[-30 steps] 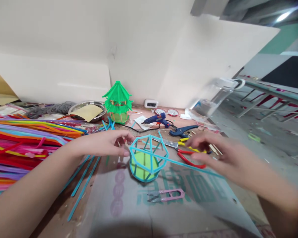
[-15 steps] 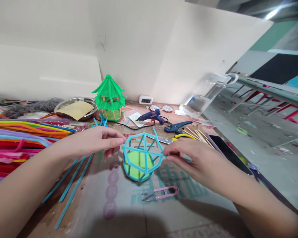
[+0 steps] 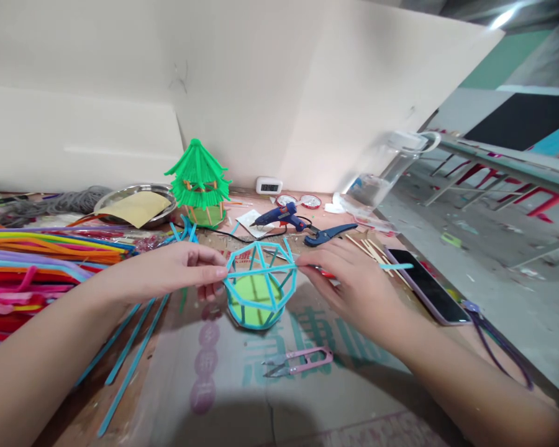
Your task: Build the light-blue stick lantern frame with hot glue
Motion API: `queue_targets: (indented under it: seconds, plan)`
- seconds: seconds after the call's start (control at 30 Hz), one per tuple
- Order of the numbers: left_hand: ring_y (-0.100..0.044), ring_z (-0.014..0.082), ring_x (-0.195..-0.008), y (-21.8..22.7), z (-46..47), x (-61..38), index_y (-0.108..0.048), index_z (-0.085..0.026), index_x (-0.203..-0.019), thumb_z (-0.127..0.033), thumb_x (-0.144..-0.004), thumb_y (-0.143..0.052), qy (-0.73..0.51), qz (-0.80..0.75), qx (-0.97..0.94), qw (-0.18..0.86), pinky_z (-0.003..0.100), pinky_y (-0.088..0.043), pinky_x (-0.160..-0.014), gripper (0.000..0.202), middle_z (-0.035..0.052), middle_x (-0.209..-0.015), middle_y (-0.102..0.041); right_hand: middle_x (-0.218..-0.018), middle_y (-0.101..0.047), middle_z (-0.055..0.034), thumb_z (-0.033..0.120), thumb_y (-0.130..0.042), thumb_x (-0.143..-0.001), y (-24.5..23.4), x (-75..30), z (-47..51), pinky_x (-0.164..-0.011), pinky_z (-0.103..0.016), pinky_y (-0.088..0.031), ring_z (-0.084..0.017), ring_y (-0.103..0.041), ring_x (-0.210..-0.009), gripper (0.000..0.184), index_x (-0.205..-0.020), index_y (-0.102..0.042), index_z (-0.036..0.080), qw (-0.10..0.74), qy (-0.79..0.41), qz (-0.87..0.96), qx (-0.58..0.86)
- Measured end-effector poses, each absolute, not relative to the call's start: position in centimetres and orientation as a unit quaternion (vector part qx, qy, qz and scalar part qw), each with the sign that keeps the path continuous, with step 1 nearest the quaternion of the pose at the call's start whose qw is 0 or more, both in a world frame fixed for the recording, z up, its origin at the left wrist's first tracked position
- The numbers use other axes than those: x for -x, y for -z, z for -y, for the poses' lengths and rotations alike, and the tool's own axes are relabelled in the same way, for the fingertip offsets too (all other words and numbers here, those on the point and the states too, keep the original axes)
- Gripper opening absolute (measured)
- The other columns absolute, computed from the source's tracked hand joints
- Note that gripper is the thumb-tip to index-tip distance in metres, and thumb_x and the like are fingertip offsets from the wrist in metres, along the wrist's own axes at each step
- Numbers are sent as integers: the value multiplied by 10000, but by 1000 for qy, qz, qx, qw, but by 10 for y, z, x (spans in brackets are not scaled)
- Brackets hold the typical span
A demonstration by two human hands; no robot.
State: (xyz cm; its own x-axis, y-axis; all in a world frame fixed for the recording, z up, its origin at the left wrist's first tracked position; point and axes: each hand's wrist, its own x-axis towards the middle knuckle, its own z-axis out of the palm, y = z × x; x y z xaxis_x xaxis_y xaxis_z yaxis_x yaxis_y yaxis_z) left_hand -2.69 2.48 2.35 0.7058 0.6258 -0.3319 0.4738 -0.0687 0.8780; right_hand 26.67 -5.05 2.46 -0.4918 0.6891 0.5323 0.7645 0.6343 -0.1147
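A small round openwork frame of light blue pipe cleaners (image 3: 256,304) stands on the work surface, with a yellow-green base inside it. Blue pieces cross over its top. My left hand (image 3: 189,270) pinches the left side of the rim between thumb and fingers. At the right end of the crosspiece, my right hand (image 3: 354,285) has its fingertips closed on a blue pipe cleaner (image 3: 398,266), whose far end sticks out behind the hand. Pink thread snips (image 3: 302,362) lie in front of the frame. Several loose blue pipe cleaners (image 3: 135,366) lie below my left forearm.
Bundles of coloured pipe cleaners (image 3: 37,273) fill the left side. Behind stand a green tree-like house (image 3: 197,186), a metal bowl (image 3: 161,214), a glue gun (image 3: 279,214) and a small clock (image 3: 269,185). Blue-handled cutters (image 3: 330,234), wooden sticks (image 3: 372,251), a phone (image 3: 428,288) and a bottle (image 3: 386,167) are at right.
My right hand's pinched fingertips have risen slightly, and a pipe cleaner end now shows behind that hand. The yellow-handled tool is now hidden by it. The whole view has shifted a little.
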Motion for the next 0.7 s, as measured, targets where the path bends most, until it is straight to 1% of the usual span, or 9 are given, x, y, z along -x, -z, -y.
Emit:
queue_targets:
  seconds: [0.07, 0.13, 0.2, 0.33, 0.47, 0.53, 0.6, 0.7]
  plan:
    - [-649, 173, -795, -20, -25, 27, -658, -238, -999, -498, -853, -628, -60, -372, -733, 566, 277, -507, -747, 299, -10, -867, -680, -894, -688, -57, 170, -544, -938, -22, -268, 48, -791, -340, -457, -203, -596, -852, 79, -974, -612, 186, 283, 77, 859, 419]
    - [-653, 190, -848, -15, -25, 26, -606, -241, -1069, -479, -816, -679, -55, -358, -735, 574, 296, -513, -760, 356, 0, -929, -680, -901, -687, -59, 170, -550, -935, -19, -269, 46, -797, -337, -458, -202, -596, -859, 80, -980, -615, 181, 284, 76, 859, 418]
    - [-654, 205, -859, -9, -23, 23, -536, -236, -1136, -470, -778, -721, -61, -361, -739, 565, 309, -515, -747, 466, 8, -934, -671, -896, -685, -58, 171, -552, -934, -18, -269, 45, -789, -335, -459, -200, -594, -850, 78, -977, -617, 181, 285, 73, 859, 419]
    - [-651, 223, -822, -1, -16, 16, -404, -226, -1280, -486, -729, -755, -104, -417, -752, 499, 313, -510, -689, 703, 21, -919, -657, -882, -684, -55, 163, -553, -932, -18, -269, 46, -778, -339, -460, -199, -588, -836, 72, -965, -614, 182, 291, 75, 859, 414]
    - [-636, 210, -764, 3, -10, 9, -259, -276, -1428, -453, -708, -777, -113, -399, -775, 477, 291, -499, -649, 904, -2, -872, -632, -878, -686, -56, 166, -542, -937, -20, -269, 46, -777, -347, -460, -201, -588, -833, 76, -963, -609, 192, 290, 72, 861, 412]
    - [-616, 200, -765, 8, -8, 4, -298, -266, -1410, -440, -687, -793, -119, -382, -783, 477, 280, -493, -642, 894, 3, -890, -618, -878, -688, -55, 170, -542, -938, -20, -269, 45, -781, -349, -461, -201, -589, -833, 77, -966, -610, 194, 289, 75, 861, 412]
    - [-593, 186, -769, 15, -8, -1, -383, -234, -1341, -431, -681, -795, -130, -371, -787, 476, 272, -484, -636, 802, 17, -927, -603, -887, -691, -55, 170, -545, -937, -19, -270, 43, -788, -350, -464, -200, -593, -843, 79, -972, -612, 191, 289, 79, 860, 413]
    - [-562, 160, -729, 24, -10, -6, -434, -217, -1271, -422, -714, -764, -140, -366, -790, 471, 262, -463, -612, 679, 11, -914, -581, -894, -694, -59, 172, -538, -941, -17, -271, 42, -785, -346, -471, -198, -602, -852, 87, -982, -612, 193, 289, 82, 859, 415]
